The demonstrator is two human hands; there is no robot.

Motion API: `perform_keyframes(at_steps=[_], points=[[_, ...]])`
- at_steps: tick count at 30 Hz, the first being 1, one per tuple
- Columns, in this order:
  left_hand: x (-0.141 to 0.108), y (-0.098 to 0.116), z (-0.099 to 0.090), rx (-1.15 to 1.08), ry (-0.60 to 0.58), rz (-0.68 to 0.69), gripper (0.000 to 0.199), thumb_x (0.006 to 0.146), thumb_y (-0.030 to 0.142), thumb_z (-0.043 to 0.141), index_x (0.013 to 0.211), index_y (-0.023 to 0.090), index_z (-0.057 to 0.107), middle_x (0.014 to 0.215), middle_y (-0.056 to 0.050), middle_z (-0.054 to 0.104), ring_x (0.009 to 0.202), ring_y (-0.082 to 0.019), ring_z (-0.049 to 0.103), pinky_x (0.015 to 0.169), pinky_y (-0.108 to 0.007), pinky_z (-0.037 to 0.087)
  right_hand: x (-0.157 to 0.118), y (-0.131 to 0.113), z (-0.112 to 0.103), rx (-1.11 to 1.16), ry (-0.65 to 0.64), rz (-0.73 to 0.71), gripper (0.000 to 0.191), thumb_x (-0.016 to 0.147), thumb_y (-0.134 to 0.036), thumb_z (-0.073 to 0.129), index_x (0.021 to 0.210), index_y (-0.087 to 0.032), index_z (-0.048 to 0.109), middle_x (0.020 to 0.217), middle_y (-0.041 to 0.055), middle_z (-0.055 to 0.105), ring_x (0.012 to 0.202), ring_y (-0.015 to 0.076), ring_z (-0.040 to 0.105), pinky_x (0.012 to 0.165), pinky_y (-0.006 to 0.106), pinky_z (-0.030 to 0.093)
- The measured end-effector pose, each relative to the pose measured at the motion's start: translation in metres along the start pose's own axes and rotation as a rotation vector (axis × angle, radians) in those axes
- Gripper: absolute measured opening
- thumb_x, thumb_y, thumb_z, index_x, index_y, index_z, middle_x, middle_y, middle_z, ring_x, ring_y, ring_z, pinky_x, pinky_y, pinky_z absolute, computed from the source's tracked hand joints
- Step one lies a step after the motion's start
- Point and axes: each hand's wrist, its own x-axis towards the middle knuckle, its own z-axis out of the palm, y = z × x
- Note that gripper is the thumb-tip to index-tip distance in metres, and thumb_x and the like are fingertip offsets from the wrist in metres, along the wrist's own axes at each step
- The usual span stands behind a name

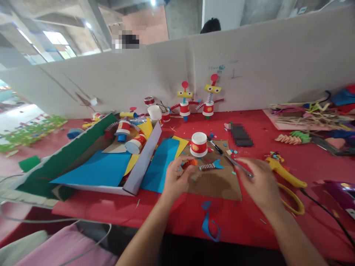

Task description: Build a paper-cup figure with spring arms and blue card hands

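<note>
Pinched in the fingers of my left hand (177,173) is a folded orange-and-red paper strip (190,163). Scissors with a yellow handle (294,201) are in my right hand (260,181), their blades pointing left towards the brown board (213,186). Between my hands a striped folded paper strip with a blue end (210,166) lies on that board. An upside-down white paper cup with a red band (199,145) stands just beyond. Next to the cup is a black pen (215,146).
To the left sits an open box (142,162) with blue sheets, yellow paper and cup figures. Two cup puppets (185,109) stand against the white partition (133,77). A yellow glue gun (287,171), a phone (240,135) and a pile of sticks (299,114) are on the right.
</note>
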Motion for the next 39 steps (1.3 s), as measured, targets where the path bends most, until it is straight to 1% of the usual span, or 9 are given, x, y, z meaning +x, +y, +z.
perform_keyframes(at_steps=[4,7,12,17,22,26,30,35,39], points=[[0.016,-0.005,-0.010,-0.086,0.035,0.010,0.015,0.082,0.026,0.064,0.096,0.021,0.069,0.095,-0.004,0.069,0.091,-0.018,0.061,0.084,-0.029,0.044,-0.016,0.081,-0.026,-0.495,-0.010,0.142,0.034,0.075,-0.021,0.048,0.105,-0.015,0.064,0.085,0.0220,0.069,0.080,0.0376,0.062,0.073,0.050,0.040],[0.035,-0.004,-0.017,-0.275,0.116,-0.031,0.016,0.079,0.028,0.069,0.094,0.021,0.069,0.089,-0.002,0.068,0.085,-0.014,0.060,0.079,-0.025,0.044,-0.030,0.127,-0.034,-0.616,-0.070,0.266,0.023,0.065,-0.024,0.053,0.084,-0.021,0.065,0.067,0.0190,0.064,0.063,0.0372,0.058,0.061,0.047,0.036],[0.035,0.005,-0.014,-0.521,0.102,-0.147,0.027,0.071,0.034,0.077,0.092,0.019,0.070,0.086,-0.003,0.069,0.078,-0.013,0.061,0.070,-0.024,0.046,-0.027,0.147,-0.033,-0.467,-0.194,0.415,0.017,0.060,-0.023,0.057,0.075,-0.025,0.062,0.063,0.0145,0.061,0.055,0.0330,0.058,0.056,0.043,0.031],[0.000,0.011,0.006,-0.466,-0.035,-0.238,0.028,0.072,0.033,0.077,0.095,0.018,0.072,0.089,-0.005,0.071,0.081,-0.017,0.063,0.075,-0.028,0.049,-0.003,0.132,-0.035,-0.395,-0.321,0.641,0.024,0.063,-0.021,0.065,0.086,-0.024,0.062,0.063,0.0135,0.060,0.058,0.0309,0.060,0.058,0.042,0.032],[-0.016,0.011,0.019,-0.294,-0.041,-0.106,0.019,0.079,0.031,0.071,0.094,0.019,0.070,0.096,-0.005,0.070,0.092,-0.018,0.062,0.085,-0.030,0.047,0.009,0.089,-0.062,-0.406,-0.245,0.643,0.010,0.076,-0.037,0.059,0.076,-0.028,0.057,0.069,0.0139,0.063,0.062,0.0346,0.060,0.056,0.043,0.033],[-0.018,0.011,0.024,-0.167,-0.021,-0.034,0.015,0.082,0.028,0.068,0.094,0.021,0.069,0.095,-0.004,0.069,0.093,-0.017,0.061,0.084,-0.028,0.046,-0.006,0.031,-0.078,0.264,-0.216,0.600,0.038,0.079,-0.062,0.055,0.085,-0.024,0.060,0.080,0.0088,0.068,0.075,0.0284,0.064,0.066,0.039,0.048],[-0.020,0.012,0.027,-0.111,-0.026,-0.042,0.013,0.082,0.026,0.068,0.094,0.021,0.070,0.093,-0.003,0.070,0.087,-0.016,0.062,0.079,-0.027,0.046,-0.032,-0.011,-0.072,0.712,-0.512,0.478,0.047,0.084,-0.065,0.048,0.083,-0.021,0.063,0.060,0.0024,0.058,0.052,0.0160,0.053,0.051,0.029,0.047],[-0.022,0.012,0.026,-0.068,0.001,-0.053,0.013,0.080,0.024,0.069,0.093,0.021,0.071,0.092,-0.003,0.070,0.088,-0.017,0.063,0.080,-0.027,0.047,-0.049,-0.028,-0.062,0.900,-0.435,0.464,0.039,0.087,-0.060,0.051,0.090,-0.023,0.063,0.062,0.0020,0.058,0.052,0.0147,0.051,0.050,0.028,0.047],[-0.022,0.013,0.024,-0.044,0.007,-0.034,0.013,0.080,0.023,0.069,0.093,0.022,0.071,0.091,-0.002,0.071,0.088,-0.016,0.063,0.080,-0.026,0.046,-0.047,-0.040,-0.062,0.917,-0.423,0.618,0.045,0.081,-0.065,0.055,0.090,-0.023,0.065,0.068,0.0038,0.062,0.055,0.0144,0.051,0.052,0.028,0.047]])
